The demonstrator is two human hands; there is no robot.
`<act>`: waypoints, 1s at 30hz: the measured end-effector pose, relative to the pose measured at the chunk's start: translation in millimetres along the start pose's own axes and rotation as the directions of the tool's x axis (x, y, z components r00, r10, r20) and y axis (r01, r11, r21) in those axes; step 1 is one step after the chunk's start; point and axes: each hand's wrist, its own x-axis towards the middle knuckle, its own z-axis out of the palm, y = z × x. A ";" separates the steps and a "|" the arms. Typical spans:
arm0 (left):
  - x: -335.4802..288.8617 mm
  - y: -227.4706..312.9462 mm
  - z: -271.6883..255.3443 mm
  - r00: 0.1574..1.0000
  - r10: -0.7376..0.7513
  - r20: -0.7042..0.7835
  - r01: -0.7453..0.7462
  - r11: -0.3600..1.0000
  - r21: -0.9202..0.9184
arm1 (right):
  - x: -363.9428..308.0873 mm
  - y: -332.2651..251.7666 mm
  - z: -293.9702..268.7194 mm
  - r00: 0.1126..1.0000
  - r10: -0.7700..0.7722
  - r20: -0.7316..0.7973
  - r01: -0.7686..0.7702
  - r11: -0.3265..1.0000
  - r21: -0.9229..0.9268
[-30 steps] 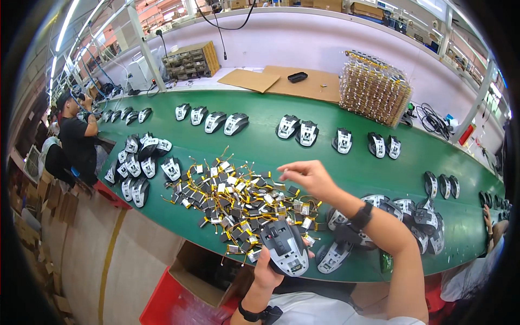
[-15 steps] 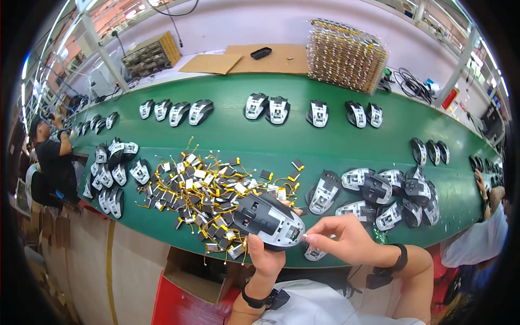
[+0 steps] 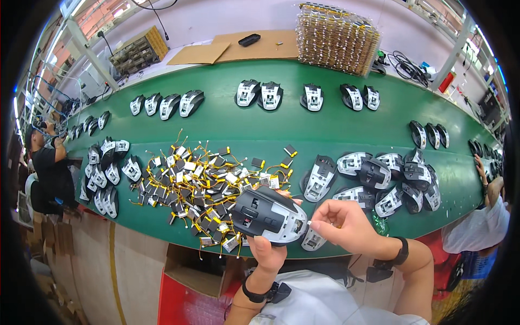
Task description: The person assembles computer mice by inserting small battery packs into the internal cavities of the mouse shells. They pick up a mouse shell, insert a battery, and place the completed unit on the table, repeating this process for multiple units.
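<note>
Over the green table's near edge (image 3: 162, 238), left hand (image 3: 266, 253) gripping mouse shell (image 3: 269, 215), right hand (image 3: 346, 226) pinching small connector (image 3: 309, 222).

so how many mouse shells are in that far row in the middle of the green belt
5: two side by side at the left, one alone in the middle, two close together at the right. None looks hidden.

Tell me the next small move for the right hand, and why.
Probably push the small white plug pinched in the right hand into the open mouse shell that the left hand holds: the plug sits right at the shell's edge, with the inside facing up.
</note>
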 end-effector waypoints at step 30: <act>4.6 6.0 -24.5 0.887 -0.364 0.283 0.417 0.896 -0.153 | 0.3 2.1 -10.2 0.990 -0.139 -0.024 0.134 0.980 -0.146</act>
